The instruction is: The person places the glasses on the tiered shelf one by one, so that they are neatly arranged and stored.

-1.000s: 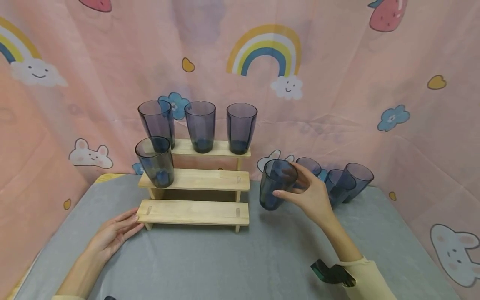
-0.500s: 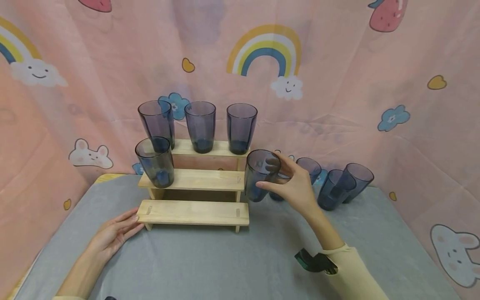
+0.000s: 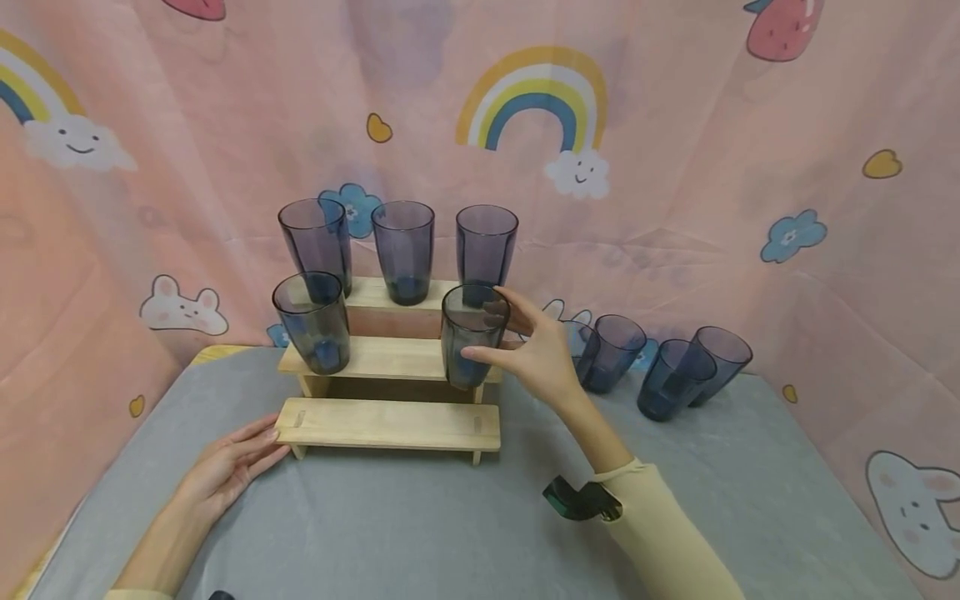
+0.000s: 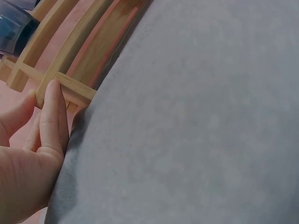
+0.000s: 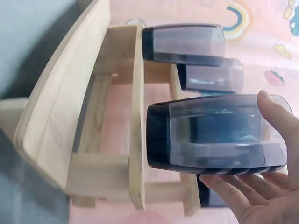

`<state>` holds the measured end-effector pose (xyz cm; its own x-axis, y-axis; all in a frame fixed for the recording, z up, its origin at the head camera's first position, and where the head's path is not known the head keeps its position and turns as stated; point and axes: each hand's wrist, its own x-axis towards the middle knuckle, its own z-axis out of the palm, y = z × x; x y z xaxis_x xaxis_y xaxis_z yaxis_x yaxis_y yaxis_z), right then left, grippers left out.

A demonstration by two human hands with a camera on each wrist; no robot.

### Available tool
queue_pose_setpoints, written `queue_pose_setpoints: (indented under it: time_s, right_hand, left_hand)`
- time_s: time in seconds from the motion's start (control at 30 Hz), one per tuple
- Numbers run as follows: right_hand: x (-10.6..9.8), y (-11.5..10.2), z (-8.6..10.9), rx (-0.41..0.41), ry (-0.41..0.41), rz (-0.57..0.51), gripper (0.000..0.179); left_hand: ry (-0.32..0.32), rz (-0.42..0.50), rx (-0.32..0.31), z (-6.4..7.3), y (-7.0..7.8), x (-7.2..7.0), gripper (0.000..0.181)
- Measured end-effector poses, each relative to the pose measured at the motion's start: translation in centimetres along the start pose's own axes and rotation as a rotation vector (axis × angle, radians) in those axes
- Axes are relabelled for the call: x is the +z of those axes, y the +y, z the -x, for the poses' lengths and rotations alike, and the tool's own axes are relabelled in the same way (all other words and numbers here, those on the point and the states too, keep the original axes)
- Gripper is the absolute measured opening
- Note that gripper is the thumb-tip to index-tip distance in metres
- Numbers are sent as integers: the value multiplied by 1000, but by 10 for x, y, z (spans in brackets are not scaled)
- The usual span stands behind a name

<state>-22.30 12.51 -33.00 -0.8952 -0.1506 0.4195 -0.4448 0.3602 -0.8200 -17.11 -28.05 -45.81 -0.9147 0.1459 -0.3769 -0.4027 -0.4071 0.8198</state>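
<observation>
In the head view, my right hand [image 3: 536, 350] holds a blue-purple glass tumbler [image 3: 472, 337] between thumb and fingers. Its base is at the right end of the middle step of the wooden step rack [image 3: 397, 358]; the right wrist view shows the tumbler's dark base [image 5: 158, 135] close to that board, and whether they touch I cannot tell. My left hand [image 3: 225, 471] pinches the left end of the lowest step, thumb on one face and fingertips [image 4: 52, 88] on the other. One tumbler [image 3: 315, 325] stands at the middle step's left end.
Three tumblers stand on the top step, among them the middle one [image 3: 403, 254]. Several more tumblers stand on the grey cloth [image 3: 420, 525] at right, including the nearest one [image 3: 671, 387]. A pink patterned curtain [image 3: 660, 125] hangs behind.
My right hand has carried its tumbler leftward and up from beside the rack to the middle step's right end. The left hand has stayed at the lowest step.
</observation>
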Motion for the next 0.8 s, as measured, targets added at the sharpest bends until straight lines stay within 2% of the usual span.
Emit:
queue_pose_setpoints:
  time_s: [0.27,0.5,0.8]
  right_hand:
    - [31,-6,-11,-36,-18,-56,85]
    - [50,-16,-20,8,-62,-81,88]
    - [64,-25,-35,61,-90,-122,87]
  left_hand:
    - [3,5,-6,1,1,0,25]
    - [8,-4,-13,1,1,-1,25]
    - [17,-6,-15,1,2,1,24]
